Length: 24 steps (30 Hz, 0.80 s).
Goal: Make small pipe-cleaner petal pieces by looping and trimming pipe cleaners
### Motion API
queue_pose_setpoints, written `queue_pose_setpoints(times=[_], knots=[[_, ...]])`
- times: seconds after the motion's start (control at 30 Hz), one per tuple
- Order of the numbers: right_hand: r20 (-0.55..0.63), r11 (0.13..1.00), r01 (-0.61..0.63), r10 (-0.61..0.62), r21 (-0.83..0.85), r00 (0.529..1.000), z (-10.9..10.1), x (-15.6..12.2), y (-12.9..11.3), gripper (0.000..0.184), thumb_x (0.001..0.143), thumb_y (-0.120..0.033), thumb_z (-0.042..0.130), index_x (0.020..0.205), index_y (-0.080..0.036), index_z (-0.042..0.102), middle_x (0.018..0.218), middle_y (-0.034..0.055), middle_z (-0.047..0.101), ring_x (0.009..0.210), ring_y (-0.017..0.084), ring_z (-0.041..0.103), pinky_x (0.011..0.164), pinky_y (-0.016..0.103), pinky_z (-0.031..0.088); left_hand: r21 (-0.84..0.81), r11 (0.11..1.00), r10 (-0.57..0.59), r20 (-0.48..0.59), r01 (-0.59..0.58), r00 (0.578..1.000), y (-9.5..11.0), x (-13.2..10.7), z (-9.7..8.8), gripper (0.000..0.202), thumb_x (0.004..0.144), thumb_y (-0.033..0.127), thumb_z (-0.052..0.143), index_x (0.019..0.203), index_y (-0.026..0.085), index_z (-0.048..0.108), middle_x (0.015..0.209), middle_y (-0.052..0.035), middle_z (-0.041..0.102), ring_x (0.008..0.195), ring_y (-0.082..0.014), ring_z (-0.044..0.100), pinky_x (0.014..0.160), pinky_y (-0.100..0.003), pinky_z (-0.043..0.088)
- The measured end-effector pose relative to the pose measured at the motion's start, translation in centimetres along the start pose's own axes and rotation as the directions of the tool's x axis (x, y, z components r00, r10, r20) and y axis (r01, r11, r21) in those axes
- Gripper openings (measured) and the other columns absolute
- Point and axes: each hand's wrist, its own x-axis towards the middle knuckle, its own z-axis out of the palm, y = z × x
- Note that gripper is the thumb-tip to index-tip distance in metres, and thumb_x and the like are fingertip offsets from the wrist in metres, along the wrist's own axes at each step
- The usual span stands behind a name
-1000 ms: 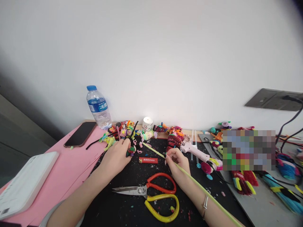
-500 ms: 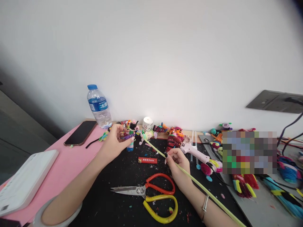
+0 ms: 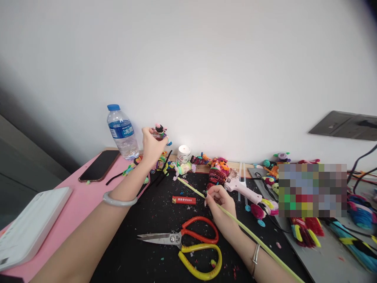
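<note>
My left hand [image 3: 153, 144] is raised in front of the wall, its fingers closed round a small pipe-cleaner figure [image 3: 160, 129] with a black and pink top and a blue end. Low over the black mat [image 3: 123, 236], my right hand [image 3: 220, 202] pinches a long pale yellow-green pipe cleaner [image 3: 241, 225], which runs back along the forearm. The strip's far tip lies close to a pale fuzzy figure [image 3: 185, 168]. Between the hands rests a red lighter [image 3: 184, 200]. Scissors [image 3: 173, 238] with one red and one yellow handle lie nearer to me.
A water bottle [image 3: 122, 133] and a phone [image 3: 99, 166] are at the left, with a white device [image 3: 35, 224] on the pink surface. A glue gun [image 3: 244, 191], a small white roll [image 3: 184, 154] and several fuzzy figures line the back. Black cables cross the grey board [image 3: 318, 259].
My left hand has lifted the small figure up and away from the mat, toward the wall. The right hand keeps its pinch on the pipe cleaner, almost unmoved.
</note>
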Motion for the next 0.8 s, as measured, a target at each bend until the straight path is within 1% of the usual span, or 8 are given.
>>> queue_pose_setpoints(times=[0.17,0.37,0.47,0.6,0.67,0.7,0.73,0.8], knots=[[0.031,1.0,-0.001,0.002,-0.026,1.0,0.0,0.0,0.3,0.009,0.083,-0.026,0.052,0.077,-0.021,0.048,0.056,-0.0039,0.053,0.049,0.012,0.047,0.048,0.023,0.034,0.094,0.995,-0.033,0.178,0.016,0.984,-1.2,-1.0,2.0,0.044,0.063,0.027,0.068,0.088,0.019,0.033,0.087,-0.0058,0.055,0.079,-0.0207,0.06,0.071,-0.033,0.047],[0.033,0.999,0.002,0.0,-0.043,0.999,-0.1,-0.1,0.4,0.008,0.084,-0.026,0.052,0.077,-0.021,0.049,0.056,-0.0038,0.054,0.05,0.012,0.048,0.048,0.023,0.035,0.167,0.985,-0.017,0.287,-0.033,0.958,-1.8,-1.6,3.1,0.037,0.071,0.039,0.064,0.088,0.017,0.04,0.09,-0.0116,0.055,0.09,-0.0273,0.057,0.077,-0.039,0.044],[0.025,0.999,0.007,-0.006,-0.042,1.0,-0.1,0.0,0.6,0.009,0.083,-0.026,0.052,0.077,-0.021,0.049,0.056,-0.0038,0.053,0.05,0.012,0.049,0.048,0.023,0.036,0.179,0.983,-0.01,0.317,-0.049,0.948,-1.3,-1.5,2.0,0.032,0.077,0.044,0.057,0.087,0.015,0.045,0.087,-0.0122,0.056,0.089,-0.0283,0.057,0.078,-0.041,0.044],[0.003,1.0,0.0,0.0,0.0,1.0,-0.1,-0.2,0.5,0.009,0.083,-0.029,0.054,0.078,-0.022,0.05,0.058,-0.0033,0.054,0.051,0.013,0.05,0.048,0.023,0.038,0.149,0.982,0.08,0.247,-0.119,0.966,0.3,-3.0,-1.7,0.024,0.082,0.039,0.051,0.092,0.017,0.049,0.104,-0.0111,0.055,0.105,-0.0258,0.051,0.091,-0.038,0.039],[-0.004,0.997,-0.021,0.022,0.078,1.0,0.0,-0.3,0.0,0.01,0.084,-0.029,0.055,0.079,-0.022,0.05,0.06,-0.003,0.056,0.05,0.012,0.05,0.046,0.023,0.039,-0.039,0.988,0.154,0.192,-0.149,0.969,0.9,-5.0,-3.6,0.02,0.086,0.038,0.045,0.086,0.019,0.053,0.093,-0.0059,0.058,0.091,-0.0204,0.056,0.084,-0.032,0.043],[0.0,0.99,-0.037,0.038,0.137,0.999,0.0,-0.4,-0.2,0.01,0.084,-0.029,0.055,0.08,-0.022,0.05,0.06,-0.0029,0.057,0.049,0.011,0.05,0.045,0.022,0.04,-0.142,0.986,0.12,0.246,-0.087,0.962,1.1,-6.2,-4.3,0.024,0.088,0.039,0.043,0.082,0.019,0.053,0.082,-0.003,0.058,0.079,-0.0173,0.057,0.075,-0.029,0.045],[0.013,0.978,-0.055,0.053,0.2,0.998,0.1,-0.5,-0.5,0.01,0.083,-0.029,0.056,0.081,-0.022,0.049,0.061,-0.0027,0.059,0.048,0.011,0.05,0.045,0.022,0.041,-0.258,0.966,0.062,0.344,0.031,0.937,1.1,-7.6,-4.7,0.026,0.088,0.04,0.042,0.079,0.018,0.053,0.071,-0.0007,0.057,0.065,-0.0145,0.056,0.066,-0.026,0.046],[0.045,0.946,-0.087,0.077,0.312,0.996,0.4,-0.7,-1.1,0.012,0.083,-0.029,0.058,0.082,-0.022,0.05,0.061,-0.0025,0.06,0.048,0.011,0.053,0.046,0.022,0.045,-0.39,0.858,-0.042,0.596,0.335,0.802,0.9,-10.1,-4.8,0.031,0.086,0.044,0.046,0.073,0.016,0.053,0.063,0.0003,0.057,0.051,-0.0114,0.052,0.052,-0.024,0.043]])
